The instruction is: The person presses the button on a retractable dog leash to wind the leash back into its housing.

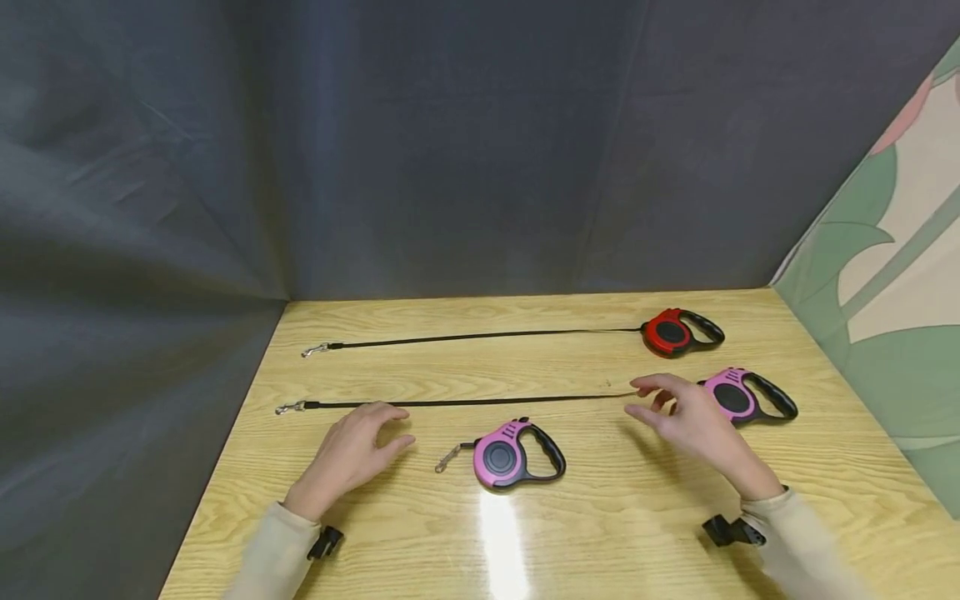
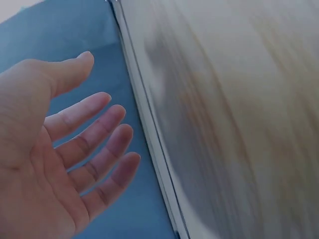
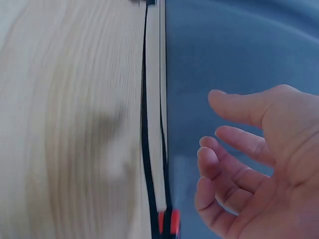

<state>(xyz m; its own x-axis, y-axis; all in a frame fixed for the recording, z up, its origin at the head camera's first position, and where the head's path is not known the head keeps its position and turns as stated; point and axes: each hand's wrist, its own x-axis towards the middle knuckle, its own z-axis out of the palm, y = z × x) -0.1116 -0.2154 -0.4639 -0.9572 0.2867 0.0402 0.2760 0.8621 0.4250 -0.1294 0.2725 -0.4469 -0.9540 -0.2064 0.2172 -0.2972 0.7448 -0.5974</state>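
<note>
Both hands hover over the table with nothing in them. My left hand [image 1: 352, 454], fingers loosely bent and thumb apart, is near the black strap [image 1: 465, 402] and its metal clip [image 1: 288, 408]. My right hand [image 1: 690, 421] is beside a pink retractable dog leash [image 1: 732, 400], overlapping its near edge and the strap's end. Between the hands lies a second pink retractable leash [image 1: 498, 460], its strap wound in and its clip [image 1: 447, 458] at the left. In the right wrist view, the right hand [image 3: 254, 159] shows an empty palm with spread thumb.
Farther back lies a red retractable leash [image 1: 667, 333] with its black strap [image 1: 480, 336] stretched leftward to a metal clip [image 1: 315, 350]. Dark grey cloth [image 1: 465, 150] hangs behind the wooden table [image 1: 390, 542]. A floral patterned fabric [image 1: 885, 317] borders the right side.
</note>
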